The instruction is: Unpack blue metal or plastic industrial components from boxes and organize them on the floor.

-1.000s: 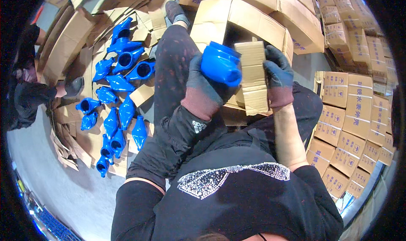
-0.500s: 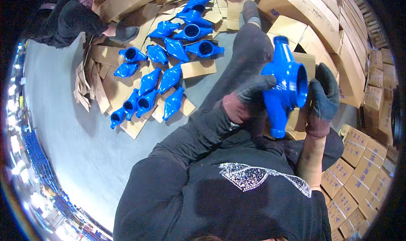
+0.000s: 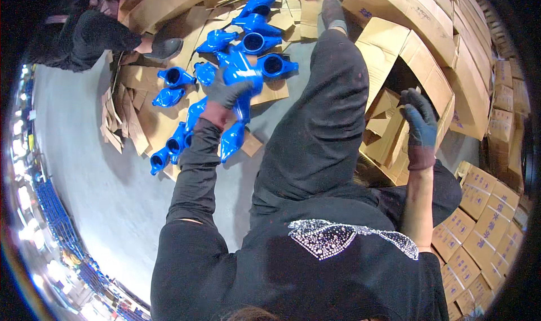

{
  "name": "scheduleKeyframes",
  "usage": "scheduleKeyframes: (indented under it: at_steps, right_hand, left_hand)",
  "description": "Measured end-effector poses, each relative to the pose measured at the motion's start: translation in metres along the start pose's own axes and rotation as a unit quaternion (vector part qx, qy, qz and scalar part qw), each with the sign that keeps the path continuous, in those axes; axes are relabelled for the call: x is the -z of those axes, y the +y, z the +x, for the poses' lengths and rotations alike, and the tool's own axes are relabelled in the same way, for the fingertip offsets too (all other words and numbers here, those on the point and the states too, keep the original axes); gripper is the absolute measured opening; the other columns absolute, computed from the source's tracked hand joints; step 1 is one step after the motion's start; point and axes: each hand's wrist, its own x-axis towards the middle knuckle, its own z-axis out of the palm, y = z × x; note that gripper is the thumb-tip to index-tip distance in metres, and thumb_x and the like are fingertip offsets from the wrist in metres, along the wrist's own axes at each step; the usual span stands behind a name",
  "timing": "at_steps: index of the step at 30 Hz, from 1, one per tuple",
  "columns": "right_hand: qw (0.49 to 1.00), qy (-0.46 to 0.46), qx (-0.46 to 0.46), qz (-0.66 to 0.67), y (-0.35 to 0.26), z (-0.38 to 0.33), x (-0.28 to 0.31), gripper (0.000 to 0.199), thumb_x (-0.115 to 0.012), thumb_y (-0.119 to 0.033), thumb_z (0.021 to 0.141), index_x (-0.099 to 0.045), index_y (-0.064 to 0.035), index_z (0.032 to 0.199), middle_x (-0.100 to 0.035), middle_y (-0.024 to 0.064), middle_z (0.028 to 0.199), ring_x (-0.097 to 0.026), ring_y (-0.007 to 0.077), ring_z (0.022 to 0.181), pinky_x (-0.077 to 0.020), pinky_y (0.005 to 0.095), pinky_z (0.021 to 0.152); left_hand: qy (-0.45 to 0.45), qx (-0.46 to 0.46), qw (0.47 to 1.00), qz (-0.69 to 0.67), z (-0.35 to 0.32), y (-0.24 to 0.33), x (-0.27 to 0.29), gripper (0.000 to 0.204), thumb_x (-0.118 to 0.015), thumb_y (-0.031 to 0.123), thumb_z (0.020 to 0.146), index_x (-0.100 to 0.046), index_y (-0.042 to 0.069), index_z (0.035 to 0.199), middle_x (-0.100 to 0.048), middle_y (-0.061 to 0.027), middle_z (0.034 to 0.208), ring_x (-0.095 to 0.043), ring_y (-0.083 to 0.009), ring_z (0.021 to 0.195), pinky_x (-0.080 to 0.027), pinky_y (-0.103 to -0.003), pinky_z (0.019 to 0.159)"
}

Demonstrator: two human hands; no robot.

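My left hand (image 3: 228, 93), in a dark glove with a maroon cuff, grips a blue metal water meter body (image 3: 245, 84) with tapered ends, blurred by motion. It is over a group of similar blue meter bodies (image 3: 253, 43) lying on flattened cardboard (image 3: 135, 76) on the floor. Some show a round opening; others lie turned over. My right hand (image 3: 420, 121), gloved alike, hovers at the open cardboard box (image 3: 386, 42) with its fingers loosely bent and no meter body in them. Loose cardboard pieces (image 3: 389, 124) show in the box opening.
My stretched leg (image 3: 315, 112) lies between the meter bodies and the open box. Another person's shoe (image 3: 164, 48) rests at the upper left by the cardboard. Large cartons (image 3: 406, 17) stand at the upper right, and strapped cartons (image 3: 479, 208) at the lower right.
My left hand has carried the blue meter body leftward, from above the box to over the group. The right hand has come away from it and stays near the box.
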Motion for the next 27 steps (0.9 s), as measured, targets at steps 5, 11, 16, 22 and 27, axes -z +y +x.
scheduleKeyframes:
  at_steps: [5, 11, 16, 22, 27]
  right_hand:
    - [0.988, -0.016, -0.099, -0.115, 0.071, 0.007, 0.026, 0.037, -0.061, -0.014, 0.082, -0.058, -0.0024, 0.116, -0.062, 0.0066, 0.106, -0.057, 0.0147, 0.093, -0.0452, 0.0259, 0.082]
    - [0.971, -0.028, -0.098, -0.217, 0.153, 0.034, 0.039, 0.041, -0.06, -0.023, 0.081, -0.058, -0.0002, 0.114, -0.063, 0.0133, 0.105, -0.059, 0.0193, 0.095, -0.0463, 0.029, 0.083]
    - [0.96, 0.023, -0.105, -0.259, 0.168, 0.06, 0.039, 0.042, -0.057, -0.02, 0.08, -0.056, -0.0007, 0.117, -0.059, 0.0165, 0.114, -0.058, 0.0285, 0.099, -0.0438, 0.0357, 0.091]
    - [0.81, 0.078, 0.024, -0.581, 0.188, 0.106, 0.04, 0.057, -0.062, -0.028, 0.072, -0.05, -0.0087, 0.124, -0.054, 0.0175, 0.12, -0.05, 0.0334, 0.112, -0.0382, 0.0406, 0.098]
    - [0.757, -0.13, -0.177, -0.615, 0.195, 0.111, 0.04, 0.045, -0.062, -0.028, 0.073, -0.055, -0.0096, 0.115, -0.057, 0.0172, 0.116, -0.055, 0.0347, 0.106, -0.0418, 0.0434, 0.093]
  left_hand:
    - [-0.142, -0.019, 0.97, 0.197, 0.008, -0.05, -0.065, 0.089, -0.079, 0.036, 0.058, -0.04, 0.002, 0.131, -0.05, -0.0206, 0.125, -0.052, -0.0309, 0.113, -0.04, -0.037, 0.098]
    - [-0.143, -0.061, 0.953, 0.26, 0.031, -0.088, -0.089, 0.087, -0.075, 0.038, 0.062, -0.04, 0.005, 0.134, -0.049, -0.0211, 0.128, -0.046, -0.0331, 0.12, -0.037, -0.039, 0.1]
    - [-0.147, -0.052, 0.92, 0.36, 0.028, -0.093, -0.09, 0.085, -0.068, 0.046, 0.07, -0.034, 0.01, 0.138, -0.04, -0.0227, 0.135, -0.037, -0.0358, 0.127, -0.028, -0.041, 0.106]
    - [-0.107, 0.027, 0.894, 0.434, 0.017, -0.106, -0.103, 0.077, -0.061, 0.046, 0.077, -0.03, 0.013, 0.14, -0.036, -0.0249, 0.136, -0.046, -0.0402, 0.117, -0.043, -0.046, 0.091]
    - [-0.091, 0.019, 0.936, 0.34, -0.002, -0.074, -0.112, 0.07, -0.061, 0.041, 0.079, -0.035, 0.01, 0.136, -0.041, -0.0229, 0.131, -0.05, -0.0368, 0.112, -0.045, -0.043, 0.087]
